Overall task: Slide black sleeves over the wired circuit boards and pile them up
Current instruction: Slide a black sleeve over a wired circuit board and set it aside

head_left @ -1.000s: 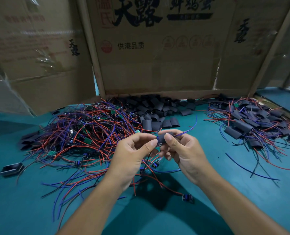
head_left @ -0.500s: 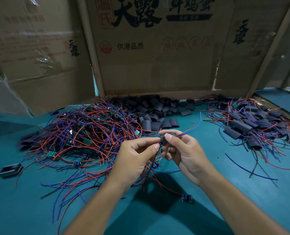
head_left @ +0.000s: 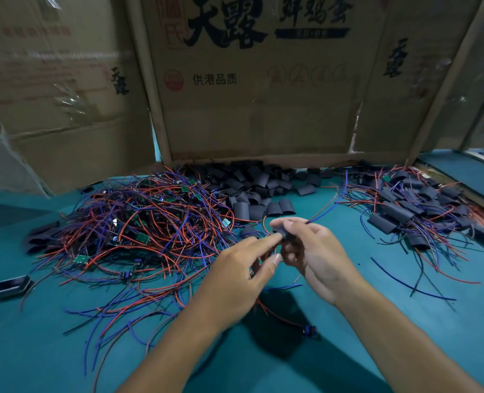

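Black sleeve (head_left: 284,233) sits pinched between right hand (head_left: 314,251) thumb and fingers, above the table (head_left: 348,321). Left hand (head_left: 235,273) has released it since 0.5 s ago, fingers now loosely extended. Sleeving appears complete; piling follows.

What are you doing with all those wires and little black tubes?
A person is covering small wired circuit boards with black sleeves. The right hand pinches a black sleeve with red and blue wires trailing from it, and the left hand reaches in to help, fingertips at the sleeve. On the teal table, the tangle of bare boards waits on the left, spare empty sleeves lie by the cardboard wall, and the finished pile sits on the right.
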Demonstrator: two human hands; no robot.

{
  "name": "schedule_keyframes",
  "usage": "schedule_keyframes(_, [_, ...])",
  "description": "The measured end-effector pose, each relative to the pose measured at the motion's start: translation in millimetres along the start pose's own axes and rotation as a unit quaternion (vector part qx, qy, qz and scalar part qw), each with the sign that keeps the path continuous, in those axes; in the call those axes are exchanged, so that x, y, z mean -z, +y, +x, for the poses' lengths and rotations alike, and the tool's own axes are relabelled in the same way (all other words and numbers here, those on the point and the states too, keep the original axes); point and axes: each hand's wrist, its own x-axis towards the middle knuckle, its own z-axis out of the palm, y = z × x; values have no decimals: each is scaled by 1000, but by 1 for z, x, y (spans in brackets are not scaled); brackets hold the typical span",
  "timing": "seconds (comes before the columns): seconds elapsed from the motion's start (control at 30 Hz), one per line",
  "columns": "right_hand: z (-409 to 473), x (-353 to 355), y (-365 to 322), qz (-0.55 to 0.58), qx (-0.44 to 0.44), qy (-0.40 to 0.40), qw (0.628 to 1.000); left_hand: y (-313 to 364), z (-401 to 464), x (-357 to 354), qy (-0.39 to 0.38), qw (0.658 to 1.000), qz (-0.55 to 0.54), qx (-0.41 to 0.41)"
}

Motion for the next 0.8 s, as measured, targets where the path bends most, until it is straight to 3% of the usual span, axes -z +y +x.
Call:
schedule_keyframes(0.17, [30,50,-39,-116,-13,81,990,-14,0,10,33,992,116,36])
schedule_keyframes(0.27, [59,111,-74,-296,-63,82,950,-22,0,12,18,982,176,61])
schedule_keyframes(0.37, [86,167,-101,-343,-121,100,926,-28,2,11,-8,977,199,73])
schedule_keyframes(0.4, [93,179,-106,-414,-131,122,892,-30,2,11,-17,976,202,79])
schedule_keyframes(0.43, [99,188,-110,-530,-132,165,821,-32,2,11,-22,974,207,84])
schedule_keyframes(0.47, [106,193,-109,-642,-113,217,727,-34,2,12,-21,973,212,90])
schedule_keyframes(0.5, [111,188,-106,-696,-76,262,664,-37,2,12,-17,971,218,97])
schedule_keyframes(0.53, [117,174,-98,-710,-41,266,651,-39,2,13,-11,969,223,106])
schedule_keyframes(0.63, [133,105,-60,-714,17,89,694,-45,3,15,4,961,246,129])
schedule_keyframes(0.73, [144,50,-23,-748,35,-118,652,-49,3,15,13,952,273,137])
schedule_keyframes(0.8, [154,36,-12,-756,9,-160,635,-52,2,18,24,945,293,142])
